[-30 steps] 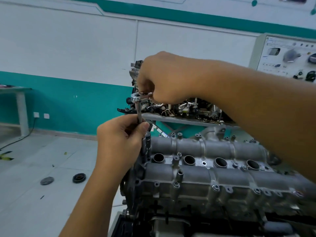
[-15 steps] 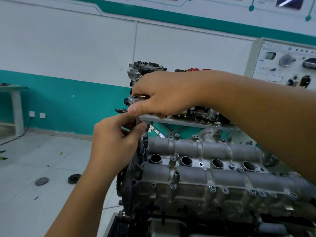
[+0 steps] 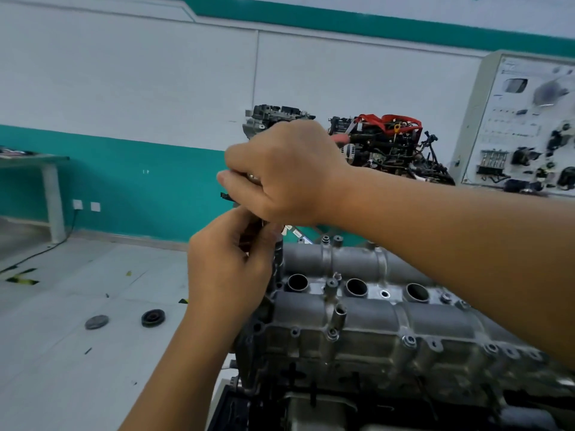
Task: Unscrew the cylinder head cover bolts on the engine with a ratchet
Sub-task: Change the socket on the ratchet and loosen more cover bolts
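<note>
Your right hand [image 3: 289,172] clenches the ratchet [image 3: 252,177] head, mostly hidden; your left hand [image 3: 228,259] grips its shaft just below, at the left end of the engine [image 3: 357,325] cover, bolts [image 3: 409,340] along its edge.

The right hand [image 3: 289,172] reaches in from the right, back of hand up, fingers curled around the ratchet [image 3: 253,176]. Just below its fingers, the left hand [image 3: 230,265] rises on its forearm, fingers pinching the shaft.
</note>
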A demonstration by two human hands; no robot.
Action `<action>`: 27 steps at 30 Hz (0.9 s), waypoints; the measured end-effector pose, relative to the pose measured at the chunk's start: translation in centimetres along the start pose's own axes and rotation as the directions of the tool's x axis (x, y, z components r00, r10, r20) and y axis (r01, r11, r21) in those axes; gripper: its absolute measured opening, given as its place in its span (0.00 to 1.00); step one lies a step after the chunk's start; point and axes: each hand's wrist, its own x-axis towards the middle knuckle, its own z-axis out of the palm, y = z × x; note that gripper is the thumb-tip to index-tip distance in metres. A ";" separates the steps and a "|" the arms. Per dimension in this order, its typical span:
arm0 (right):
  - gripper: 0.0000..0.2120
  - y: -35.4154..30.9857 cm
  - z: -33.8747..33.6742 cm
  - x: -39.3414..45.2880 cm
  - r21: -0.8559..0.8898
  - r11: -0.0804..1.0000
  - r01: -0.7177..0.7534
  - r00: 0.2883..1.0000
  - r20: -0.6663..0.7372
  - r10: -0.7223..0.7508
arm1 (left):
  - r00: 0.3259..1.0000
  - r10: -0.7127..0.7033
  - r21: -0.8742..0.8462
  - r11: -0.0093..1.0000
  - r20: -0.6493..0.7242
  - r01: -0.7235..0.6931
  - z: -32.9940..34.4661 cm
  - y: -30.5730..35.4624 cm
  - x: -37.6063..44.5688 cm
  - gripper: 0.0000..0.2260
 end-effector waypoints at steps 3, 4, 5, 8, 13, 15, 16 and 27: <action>0.14 0.2 0.0 -0.1 0.089 0.991 0.103 0.993 -0.058 -0.098 | 0.995 -0.016 0.198 0.980 0.102 -0.005 0.0 -0.3 0.1 0.08; 0.15 0.1 -0.1 -0.2 0.084 0.989 0.124 0.992 -0.040 -0.121 | 0.992 -0.009 0.251 0.968 0.125 -0.023 0.0 -0.3 0.2 0.10; 0.15 0.1 -0.3 -0.1 0.062 0.991 0.119 0.993 -0.007 -0.119 | 0.990 -0.005 0.278 0.960 0.141 -0.034 -0.1 -0.3 0.3 0.11; 0.20 0.3 -0.4 0.5 -0.040 0.999 0.018 0.994 0.106 -0.014 | 0.986 -0.030 0.278 0.960 0.164 -0.017 -0.2 -0.3 0.5 0.16; 0.20 0.7 -0.7 1.7 -0.017 0.997 -0.072 0.990 0.122 0.073 | 0.989 -0.042 0.218 0.976 0.141 0.011 0.1 -0.2 0.6 0.15; 0.19 1.7 -1.2 2.6 0.019 0.998 -0.062 0.997 0.046 0.061 | 0.991 -0.057 0.126 0.991 0.124 0.042 -0.1 0.1 0.9 0.11; 0.18 2.3 -1.4 3.1 0.033 0.997 -0.068 0.998 0.005 0.067 | 0.989 -0.072 0.080 0.995 0.133 0.062 -0.1 0.3 1.1 0.08; 0.17 5.5 -2.7 -2.6 0.505 0.705 -0.498 0.866 0.239 0.440 | 0.997 0.013 0.185 0.982 0.079 -0.027 0.8 3.7 -0.2 0.11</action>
